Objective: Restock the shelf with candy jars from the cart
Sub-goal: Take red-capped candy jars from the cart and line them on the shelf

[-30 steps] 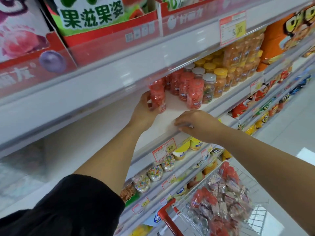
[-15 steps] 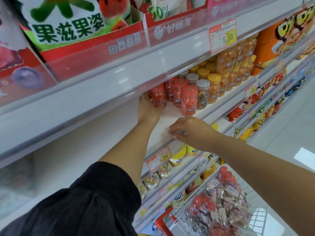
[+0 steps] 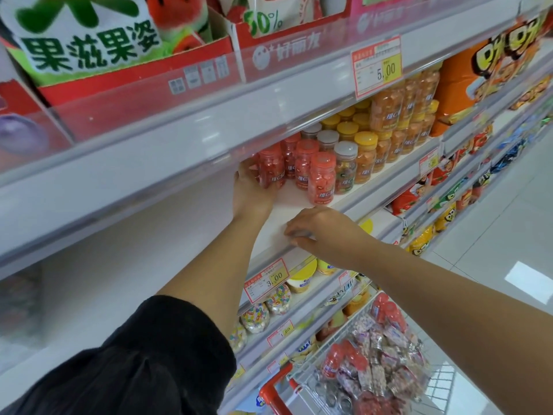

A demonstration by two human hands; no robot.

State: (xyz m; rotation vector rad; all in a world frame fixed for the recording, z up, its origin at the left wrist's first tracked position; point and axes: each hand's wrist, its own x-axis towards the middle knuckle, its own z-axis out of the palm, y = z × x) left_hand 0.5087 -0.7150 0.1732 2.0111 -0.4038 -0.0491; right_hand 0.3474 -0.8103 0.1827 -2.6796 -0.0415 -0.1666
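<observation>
Head view: the left hand [image 3: 254,188] has its grip clamped round 1 red candy jar [image 3: 271,166] on the white shelf [image 3: 299,215], just beside the other red jars [image 3: 321,179], while the right hand [image 3: 324,232] pinches the shelf's front edge, fingers on top, thumb beneath, above the cart [image 3: 269,393] holding more jars.

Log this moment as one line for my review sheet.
step: shelving | left grip: holds red candy jar upright on shelf, beside shelved red jars | right grip: holds shelf edge | cart: below, stocked
</observation>
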